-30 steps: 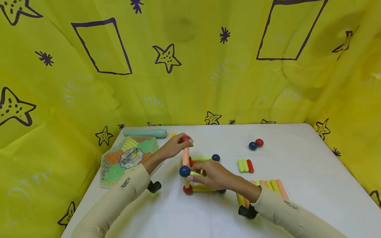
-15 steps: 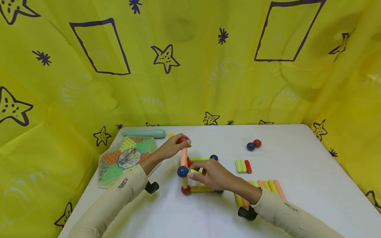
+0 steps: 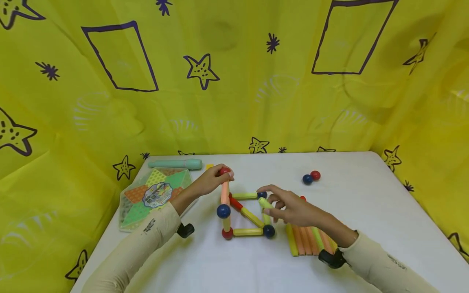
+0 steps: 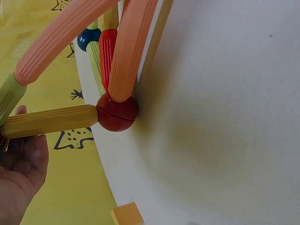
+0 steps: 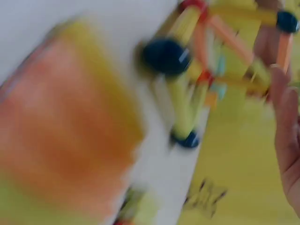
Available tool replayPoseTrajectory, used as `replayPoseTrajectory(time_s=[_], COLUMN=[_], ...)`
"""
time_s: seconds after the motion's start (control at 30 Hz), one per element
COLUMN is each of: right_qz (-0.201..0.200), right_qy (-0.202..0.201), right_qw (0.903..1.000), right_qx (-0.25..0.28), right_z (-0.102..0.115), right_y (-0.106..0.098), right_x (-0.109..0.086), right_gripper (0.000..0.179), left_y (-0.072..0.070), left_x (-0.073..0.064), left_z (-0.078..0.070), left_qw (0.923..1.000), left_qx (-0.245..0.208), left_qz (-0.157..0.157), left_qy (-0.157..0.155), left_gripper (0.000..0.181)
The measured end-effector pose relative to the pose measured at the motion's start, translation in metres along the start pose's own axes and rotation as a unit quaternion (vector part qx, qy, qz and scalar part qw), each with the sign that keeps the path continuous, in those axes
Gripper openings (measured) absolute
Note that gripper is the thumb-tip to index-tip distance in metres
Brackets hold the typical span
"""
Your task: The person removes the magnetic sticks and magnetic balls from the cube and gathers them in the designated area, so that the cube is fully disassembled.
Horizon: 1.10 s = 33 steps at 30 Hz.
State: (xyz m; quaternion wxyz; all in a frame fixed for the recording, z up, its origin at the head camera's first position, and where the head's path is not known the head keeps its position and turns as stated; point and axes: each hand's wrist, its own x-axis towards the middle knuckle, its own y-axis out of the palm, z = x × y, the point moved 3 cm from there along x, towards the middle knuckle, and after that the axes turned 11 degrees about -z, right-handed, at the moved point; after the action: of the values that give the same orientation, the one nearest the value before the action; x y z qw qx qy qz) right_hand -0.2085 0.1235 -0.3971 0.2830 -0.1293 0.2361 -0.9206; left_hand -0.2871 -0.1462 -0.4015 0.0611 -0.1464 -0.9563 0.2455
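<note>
My left hand grips the red ball at the raised top of a frame of magnetic rods and balls. In the left wrist view, a yellow rod runs from that hand to a lower red ball. A raised blue ball ends the salmon rod on the frame's near side. To the right, my right hand pinches a short light green rod close over the frame's right side, between the far blue ball and the near blue ball.
Salmon, yellow and green rods lie in a row under the right forearm. Loose blue and red balls sit at the back right. A patterned box and a mint-green tube are on the left.
My right hand has moved right, away from the raised blue ball, taking the light green rod with it. The left hand keeps its grip on the red ball.
</note>
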Motion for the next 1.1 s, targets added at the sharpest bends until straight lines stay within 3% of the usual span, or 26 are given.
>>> replayPoseTrajectory(time_s=[0.23, 0.43, 0.6, 0.83, 1.1], right_qz=[-0.059, -0.028, -0.002, -0.019, 0.002], right_qy=[0.044, 0.087, 0.093, 0.081, 0.126], right_qw=[0.997, 0.9957, 0.9954, 0.993, 0.9799], right_qx=[-0.024, -0.013, -0.023, -0.083, -0.155], right_z=[-0.048, -0.076, -0.091, -0.104, -0.121], right_y=[-0.05, -0.077, -0.085, -0.091, -0.09], right_x=[-0.03, -0.053, -0.062, -0.055, -0.045], right_gripper=[0.039, 0.058, 0.061, 0.056, 0.052], left_y=[-0.001, -0.004, -0.005, -0.004, 0.0], left_x=[-0.001, -0.002, -0.001, -0.001, 0.0], left_z=[0.001, 0.002, 0.002, 0.001, 0.003], left_qw=[1.0, 0.9999, 0.9999, 1.0, 1.0], left_qx=[0.001, 0.012, 0.011, -0.001, 0.002], left_qz=[0.002, -0.001, 0.002, 0.004, 0.008], left_qy=[-0.004, -0.001, 0.0, -0.004, 0.003], left_gripper=[0.033, 0.034, 0.035, 0.034, 0.033])
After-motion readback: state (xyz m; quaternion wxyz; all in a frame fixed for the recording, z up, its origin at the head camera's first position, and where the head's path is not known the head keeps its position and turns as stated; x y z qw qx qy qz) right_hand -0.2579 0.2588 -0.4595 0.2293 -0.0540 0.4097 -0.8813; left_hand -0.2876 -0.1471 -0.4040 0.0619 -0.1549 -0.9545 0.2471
